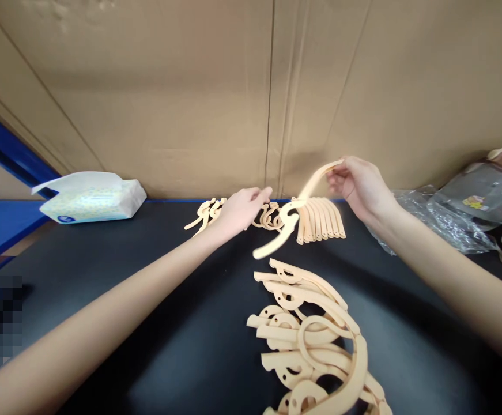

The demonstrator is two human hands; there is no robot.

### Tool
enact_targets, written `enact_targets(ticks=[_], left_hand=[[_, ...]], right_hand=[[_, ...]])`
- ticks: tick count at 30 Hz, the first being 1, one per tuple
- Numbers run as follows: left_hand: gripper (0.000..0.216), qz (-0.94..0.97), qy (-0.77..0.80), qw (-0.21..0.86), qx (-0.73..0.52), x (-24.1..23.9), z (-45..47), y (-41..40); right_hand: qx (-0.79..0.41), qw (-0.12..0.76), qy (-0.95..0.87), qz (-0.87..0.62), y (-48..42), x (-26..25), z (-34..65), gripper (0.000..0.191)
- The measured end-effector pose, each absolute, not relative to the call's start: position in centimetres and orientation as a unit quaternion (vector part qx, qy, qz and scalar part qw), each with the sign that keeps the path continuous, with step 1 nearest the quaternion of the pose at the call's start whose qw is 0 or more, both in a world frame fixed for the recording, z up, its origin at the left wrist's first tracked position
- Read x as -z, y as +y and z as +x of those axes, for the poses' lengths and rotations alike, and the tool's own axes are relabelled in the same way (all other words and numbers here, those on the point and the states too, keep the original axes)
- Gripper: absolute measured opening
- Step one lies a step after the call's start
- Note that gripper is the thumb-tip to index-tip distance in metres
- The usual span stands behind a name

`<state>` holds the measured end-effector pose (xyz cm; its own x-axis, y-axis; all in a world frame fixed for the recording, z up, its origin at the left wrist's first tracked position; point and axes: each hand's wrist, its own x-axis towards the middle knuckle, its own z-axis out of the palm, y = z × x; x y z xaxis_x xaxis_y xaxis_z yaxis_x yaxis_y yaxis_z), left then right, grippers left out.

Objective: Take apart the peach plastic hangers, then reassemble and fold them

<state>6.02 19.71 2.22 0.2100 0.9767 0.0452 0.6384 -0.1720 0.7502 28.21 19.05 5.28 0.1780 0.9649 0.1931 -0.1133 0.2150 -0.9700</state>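
In the head view my right hand [357, 184] is closed, pinching the upper end of a beige folding clothes hanger [315, 183]. The hanger hangs down to the left, its other arm bent out below a round joint. My left hand [242, 208] is over the back of the table beside small beige hanger hooks [271, 217], thumb and forefinger stretched to the right, its other fingers partly hidden. Behind the held hanger lies a neat row of curved hanger arms [326, 219]. Left of my left hand are some joined hanger pieces [207, 214].
A heap of beige hanger parts [315, 340] lies on the black tabletop [177, 346] nearer me. A tissue pack [95, 199] stands at the left. Clear plastic wrap [458, 225] and a transparent bag [484, 181] sit at the right. A cardboard wall [190, 98] closes the back.
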Motion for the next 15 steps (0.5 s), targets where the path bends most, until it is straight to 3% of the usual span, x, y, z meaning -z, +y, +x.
enact_targets(ticks=[3,5,7,9,13,15], left_hand=[[0.075,0.665,0.505,0.482,-0.267,-3.4,5.3,19.1],[0.058,0.591,0.456,0.605,-0.278,-4.1,5.0,18.5],[0.028,0.539,0.437,0.653,-0.303,-4.5,4.8,17.8],[0.012,0.531,0.455,0.633,-0.331,-4.5,4.9,17.3],[0.009,0.506,0.484,0.605,-0.379,-3.6,5.5,16.5],[0.012,0.501,0.484,0.603,-0.39,-3.3,5.9,16.1]], right_hand=[[-0.401,0.646,-0.463,-0.455,19.4,-5.0,28.2,0.017],[-0.375,0.641,-0.48,-0.467,19.6,-4.8,28.3,0.018],[-0.321,0.603,-0.538,-0.494,19.6,-4.5,28.3,0.019],[-0.189,0.523,-0.642,-0.528,19.3,-4.2,28.3,0.018],[0.198,0.26,-0.817,-0.475,17.8,-3.7,27.5,0.008],[0.267,0.152,-0.856,-0.416,16.9,-3.3,26.7,0.018]])
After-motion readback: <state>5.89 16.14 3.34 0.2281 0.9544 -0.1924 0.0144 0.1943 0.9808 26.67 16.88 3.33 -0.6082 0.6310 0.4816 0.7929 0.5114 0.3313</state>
